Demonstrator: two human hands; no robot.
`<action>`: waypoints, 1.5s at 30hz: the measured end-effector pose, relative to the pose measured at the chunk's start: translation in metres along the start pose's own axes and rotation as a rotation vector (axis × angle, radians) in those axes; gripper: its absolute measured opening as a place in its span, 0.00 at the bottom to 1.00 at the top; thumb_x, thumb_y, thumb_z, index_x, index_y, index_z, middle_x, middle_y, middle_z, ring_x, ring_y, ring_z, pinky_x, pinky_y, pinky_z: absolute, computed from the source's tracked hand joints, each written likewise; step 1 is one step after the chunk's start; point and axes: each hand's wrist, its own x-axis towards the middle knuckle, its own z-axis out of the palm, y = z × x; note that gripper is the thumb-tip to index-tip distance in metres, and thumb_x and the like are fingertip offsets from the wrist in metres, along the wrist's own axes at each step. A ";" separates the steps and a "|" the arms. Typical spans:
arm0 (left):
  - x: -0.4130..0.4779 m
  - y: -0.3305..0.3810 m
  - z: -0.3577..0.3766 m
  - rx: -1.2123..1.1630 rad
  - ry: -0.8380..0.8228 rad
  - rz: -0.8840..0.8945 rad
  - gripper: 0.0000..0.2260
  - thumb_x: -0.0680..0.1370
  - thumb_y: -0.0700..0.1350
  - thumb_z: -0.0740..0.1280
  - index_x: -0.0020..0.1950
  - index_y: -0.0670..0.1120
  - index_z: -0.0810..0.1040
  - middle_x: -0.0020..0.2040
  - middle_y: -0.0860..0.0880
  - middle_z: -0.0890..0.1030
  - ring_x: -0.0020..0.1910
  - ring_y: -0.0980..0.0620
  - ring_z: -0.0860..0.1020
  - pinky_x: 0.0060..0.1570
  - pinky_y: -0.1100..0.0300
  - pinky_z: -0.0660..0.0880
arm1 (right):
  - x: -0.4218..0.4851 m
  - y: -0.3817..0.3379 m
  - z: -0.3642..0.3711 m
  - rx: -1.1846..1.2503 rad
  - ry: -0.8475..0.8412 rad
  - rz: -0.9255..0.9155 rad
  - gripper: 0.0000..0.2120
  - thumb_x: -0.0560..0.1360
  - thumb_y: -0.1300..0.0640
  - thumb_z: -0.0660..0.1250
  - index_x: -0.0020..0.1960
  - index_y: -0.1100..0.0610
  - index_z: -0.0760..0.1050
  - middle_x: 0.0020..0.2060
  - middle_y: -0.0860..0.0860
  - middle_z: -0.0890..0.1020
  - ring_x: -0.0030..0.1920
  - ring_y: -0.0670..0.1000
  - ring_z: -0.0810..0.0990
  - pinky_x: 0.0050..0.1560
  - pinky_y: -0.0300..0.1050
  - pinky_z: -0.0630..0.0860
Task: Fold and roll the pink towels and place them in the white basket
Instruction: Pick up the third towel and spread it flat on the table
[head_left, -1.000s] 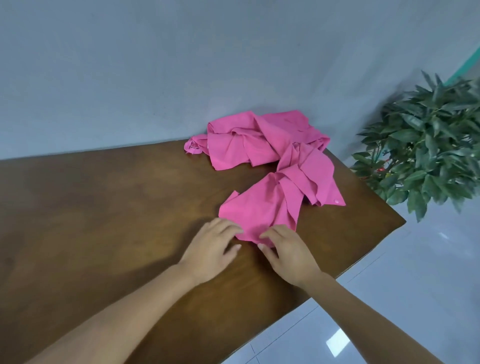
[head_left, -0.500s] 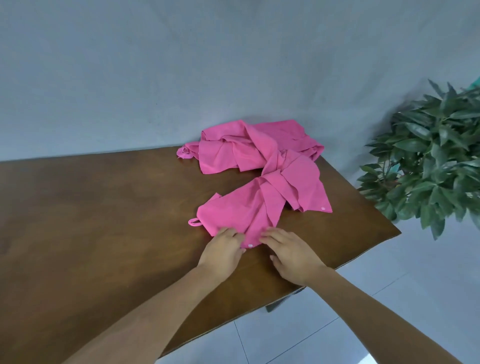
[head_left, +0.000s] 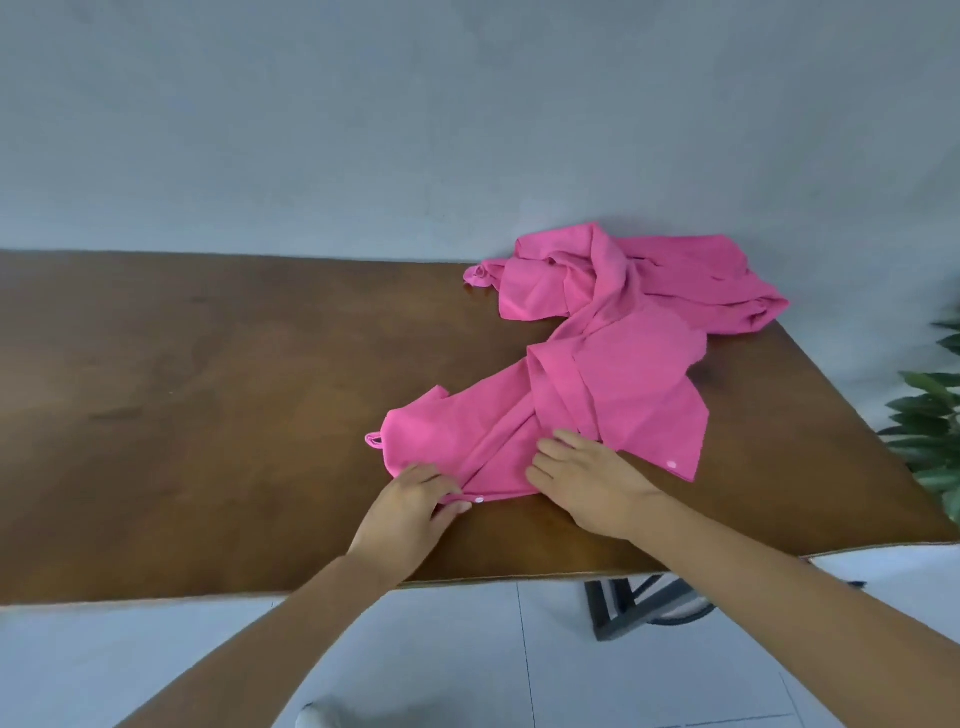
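Observation:
A crumpled pink towel lies stretched across the brown table, its near end by the front edge. More pink towel cloth is heaped at the table's far right corner, and the two touch. My left hand pinches the towel's near hem beside a small white snap. My right hand rests on the towel's near end, fingers spread and pointing left. The white basket is out of view.
A grey wall stands right behind the table. Leaves of a green plant reach in at the right edge. A dark metal table leg shows under the front edge, above a white tiled floor.
The view has swung left, so the towels now sit right of centre. Both hands have stayed on the towel's near end, and the right hand has slid further onto the cloth.

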 end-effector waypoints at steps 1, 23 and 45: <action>-0.005 -0.001 -0.003 0.010 0.005 -0.015 0.04 0.77 0.48 0.75 0.45 0.49 0.84 0.42 0.56 0.79 0.43 0.56 0.75 0.44 0.61 0.74 | 0.003 0.000 -0.003 -0.019 -0.025 -0.030 0.19 0.66 0.58 0.75 0.57 0.56 0.79 0.48 0.51 0.82 0.54 0.55 0.78 0.70 0.53 0.69; -0.104 -0.141 -0.167 0.036 0.028 -0.176 0.12 0.74 0.50 0.77 0.36 0.48 0.79 0.30 0.53 0.75 0.31 0.52 0.73 0.34 0.53 0.73 | -0.037 -0.123 -0.053 0.003 -0.068 0.548 0.21 0.48 0.70 0.77 0.37 0.57 0.77 0.25 0.50 0.76 0.27 0.54 0.76 0.44 0.52 0.78; -0.192 -0.141 -0.263 -0.101 0.107 -0.231 0.11 0.72 0.53 0.78 0.36 0.48 0.83 0.29 0.45 0.78 0.30 0.47 0.72 0.34 0.58 0.69 | -0.054 -0.231 -0.141 0.731 0.586 1.492 0.06 0.79 0.62 0.65 0.50 0.55 0.81 0.39 0.46 0.80 0.43 0.51 0.79 0.45 0.42 0.69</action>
